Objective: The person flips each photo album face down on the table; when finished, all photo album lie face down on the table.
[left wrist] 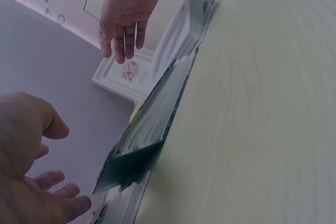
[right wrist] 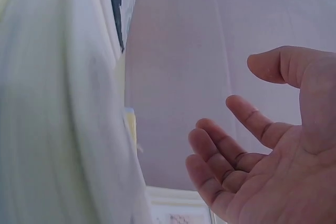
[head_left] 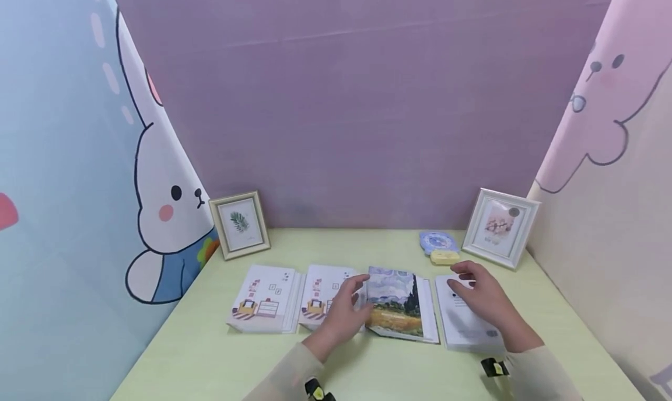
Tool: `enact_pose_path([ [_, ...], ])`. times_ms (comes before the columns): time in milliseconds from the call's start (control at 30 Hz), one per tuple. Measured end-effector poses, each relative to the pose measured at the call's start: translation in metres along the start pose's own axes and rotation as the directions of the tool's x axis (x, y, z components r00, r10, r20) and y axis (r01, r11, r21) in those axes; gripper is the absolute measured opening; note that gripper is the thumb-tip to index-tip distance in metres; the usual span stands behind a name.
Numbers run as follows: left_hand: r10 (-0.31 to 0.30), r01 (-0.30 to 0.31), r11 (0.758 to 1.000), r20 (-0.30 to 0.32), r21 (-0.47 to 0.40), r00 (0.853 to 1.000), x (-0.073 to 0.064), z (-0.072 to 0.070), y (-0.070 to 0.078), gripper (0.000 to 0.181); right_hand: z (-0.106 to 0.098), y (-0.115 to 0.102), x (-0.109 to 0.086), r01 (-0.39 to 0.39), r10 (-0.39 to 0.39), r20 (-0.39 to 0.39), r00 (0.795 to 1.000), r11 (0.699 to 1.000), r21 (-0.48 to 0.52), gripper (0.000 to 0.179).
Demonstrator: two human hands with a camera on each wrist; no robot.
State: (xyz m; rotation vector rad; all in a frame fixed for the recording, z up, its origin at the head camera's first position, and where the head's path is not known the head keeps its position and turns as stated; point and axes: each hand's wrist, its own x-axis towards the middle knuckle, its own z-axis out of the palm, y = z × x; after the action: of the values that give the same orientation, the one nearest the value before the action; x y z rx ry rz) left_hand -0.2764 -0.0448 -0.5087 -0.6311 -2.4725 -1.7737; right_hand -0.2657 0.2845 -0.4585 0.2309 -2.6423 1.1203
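Note:
Several books lie in a row on the pale green table. My left hand (head_left: 342, 312) is by the left edge of the book with a landscape painting on its cover (head_left: 396, 304); in the left wrist view its fingers (left wrist: 50, 179) are apart, with nothing between them. That book's dark cover flap (left wrist: 131, 166) sticks out at its edge. Above the white book (head_left: 467, 319) at the right end hovers my right hand (head_left: 485, 296), fingers loosely bent and holding nothing. Two matching white books with cartoon covers, one at the far left (head_left: 265, 299) and one beside it (head_left: 320, 290), complete the row.
A gold-framed picture (head_left: 240, 225) leans at the back left, a white-framed one (head_left: 501, 229) at the back right. Near the latter lie a blue round item (head_left: 438, 241) and a yellow one (head_left: 445, 257). Walls stand at the back and both sides.

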Motion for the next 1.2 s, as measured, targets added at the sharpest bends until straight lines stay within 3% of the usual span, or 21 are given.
enact_pose_path([
  [167, 0.009, -0.009, 0.997, 0.002, -0.078, 1.000, -0.002, -0.008, -0.007, 0.066, 0.011, -0.007, 0.008, 0.022, -0.022, 0.021, 1.000, 1.000, 0.010, 0.034],
  [300, -0.018, 0.020, 0.995, 0.016, -0.096, 1.000, -0.005, -0.012, -0.008, 0.066, 0.023, -0.010, 0.011, 0.040, -0.044, 0.050, 0.998, 0.997, 0.070, 0.035],
  [567, -0.082, 0.087, 0.990, 0.041, -0.115, 0.996, -0.012, -0.015, -0.008, 0.065, 0.047, -0.024, 0.003, -0.021, -0.001, 0.181, 0.983, 0.993, 0.117, 0.038],
  [800, -0.066, 0.067, 0.997, 0.032, -0.029, 0.997, -0.014, -0.015, -0.009, 0.064, 0.060, -0.034, -0.007, -0.005, -0.012, 0.241, 0.970, 0.998, 0.070, 0.049],
  [967, -0.061, 0.062, 0.998, 0.047, -0.021, 0.997, -0.015, -0.015, -0.009, 0.063, 0.069, -0.037, -0.010, 0.028, -0.033, 0.259, 0.965, 0.999, 0.021, 0.059],
  [1200, -0.114, 0.114, 0.993, 0.071, 0.005, 0.991, -0.014, -0.015, -0.007, 0.062, 0.079, -0.032, -0.013, 0.111, -0.088, 0.244, 0.966, 0.990, -0.084, 0.066],
])
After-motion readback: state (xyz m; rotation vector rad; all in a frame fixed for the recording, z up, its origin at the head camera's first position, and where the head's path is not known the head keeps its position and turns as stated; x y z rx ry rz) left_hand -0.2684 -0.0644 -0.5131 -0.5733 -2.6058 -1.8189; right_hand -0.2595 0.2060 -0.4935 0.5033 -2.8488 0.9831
